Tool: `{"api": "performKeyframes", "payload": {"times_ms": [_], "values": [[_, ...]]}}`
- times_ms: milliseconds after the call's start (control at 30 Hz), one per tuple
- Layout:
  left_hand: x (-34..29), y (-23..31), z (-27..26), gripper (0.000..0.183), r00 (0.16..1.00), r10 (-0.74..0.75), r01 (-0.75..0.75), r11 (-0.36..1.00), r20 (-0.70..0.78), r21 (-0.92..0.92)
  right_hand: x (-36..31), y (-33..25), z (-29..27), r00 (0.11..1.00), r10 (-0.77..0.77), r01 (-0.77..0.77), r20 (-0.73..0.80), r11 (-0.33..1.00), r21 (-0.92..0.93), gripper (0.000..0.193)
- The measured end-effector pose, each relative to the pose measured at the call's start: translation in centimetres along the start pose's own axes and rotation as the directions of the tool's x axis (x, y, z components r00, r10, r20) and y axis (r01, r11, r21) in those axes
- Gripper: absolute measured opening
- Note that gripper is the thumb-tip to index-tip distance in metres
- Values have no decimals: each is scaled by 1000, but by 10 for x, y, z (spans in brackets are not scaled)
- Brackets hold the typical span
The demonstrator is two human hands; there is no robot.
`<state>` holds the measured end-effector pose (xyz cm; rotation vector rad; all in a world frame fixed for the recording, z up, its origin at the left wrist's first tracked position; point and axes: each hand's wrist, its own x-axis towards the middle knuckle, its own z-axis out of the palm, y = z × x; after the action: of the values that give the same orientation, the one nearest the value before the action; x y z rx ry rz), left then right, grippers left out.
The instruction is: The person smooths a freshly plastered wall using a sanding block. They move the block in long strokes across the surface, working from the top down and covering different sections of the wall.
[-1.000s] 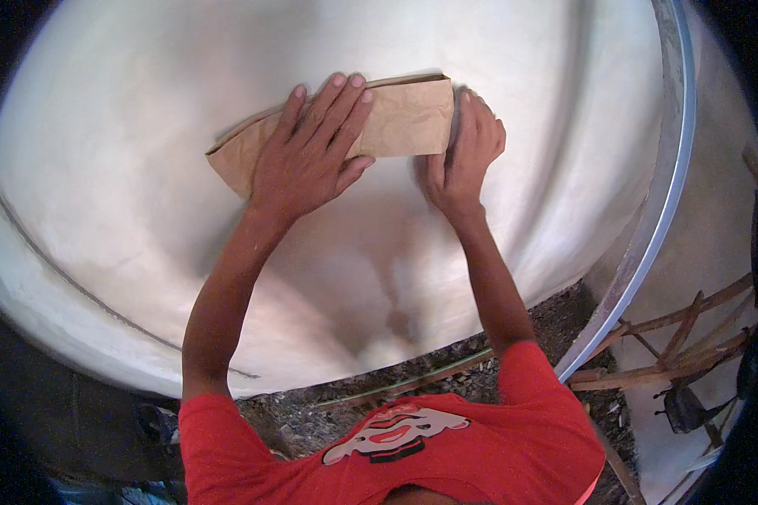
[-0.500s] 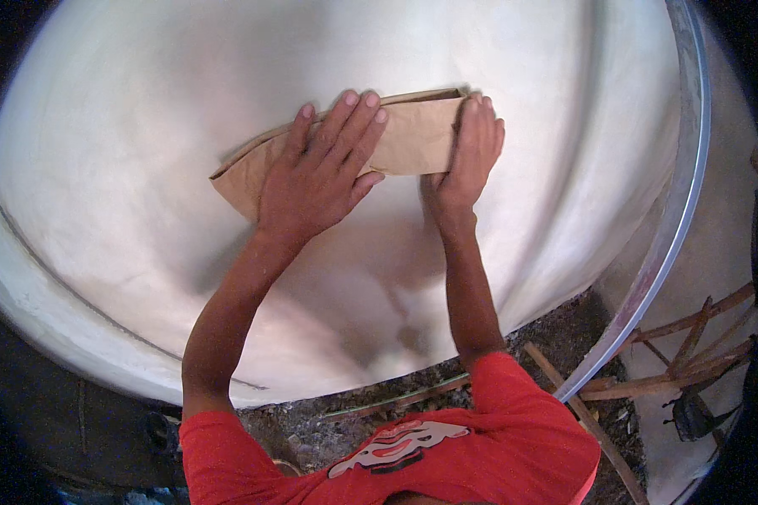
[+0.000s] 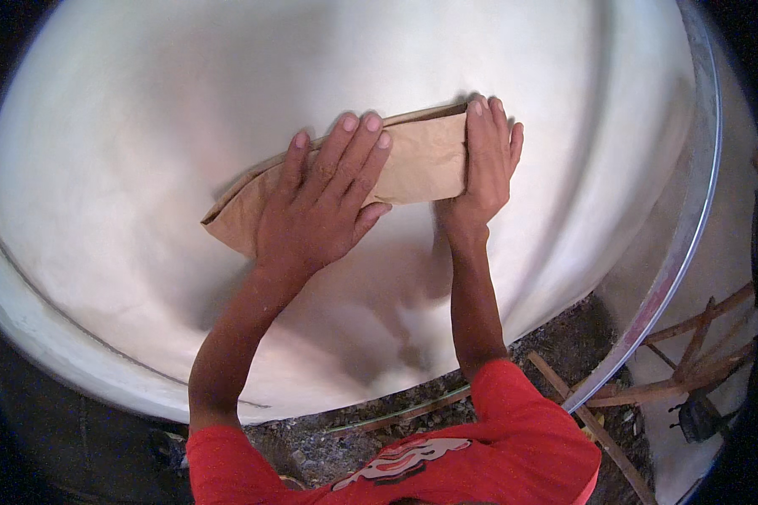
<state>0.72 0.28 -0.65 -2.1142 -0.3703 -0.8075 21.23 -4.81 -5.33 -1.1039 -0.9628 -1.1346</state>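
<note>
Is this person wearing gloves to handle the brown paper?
No, the left hand and right hand both show bare fingers and nails against the brown paper.

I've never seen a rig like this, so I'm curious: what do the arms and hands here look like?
They're a person's own. The left hand and right hand are bare, with no gloves, rings or wristbands visible. The forearms are uncovered too, with no cables showing. Short, plain red sleeves belong to a red shirt with a pale-and-dark chest print.
</note>
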Motion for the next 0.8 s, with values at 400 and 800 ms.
{"api": "performKeyframes", "payload": {"times_ms": [400, 800], "values": [[-2, -5, 1, 82, 998, 38, -38, 999, -50, -1, 22, 15, -76, 819, -44, 109, 572, 991, -80, 100], [-15, -27, -17, 67, 955, -200, 15, 770, -219, -638, -16, -43, 12, 783, -426, 370, 453, 905, 212, 81]]}}
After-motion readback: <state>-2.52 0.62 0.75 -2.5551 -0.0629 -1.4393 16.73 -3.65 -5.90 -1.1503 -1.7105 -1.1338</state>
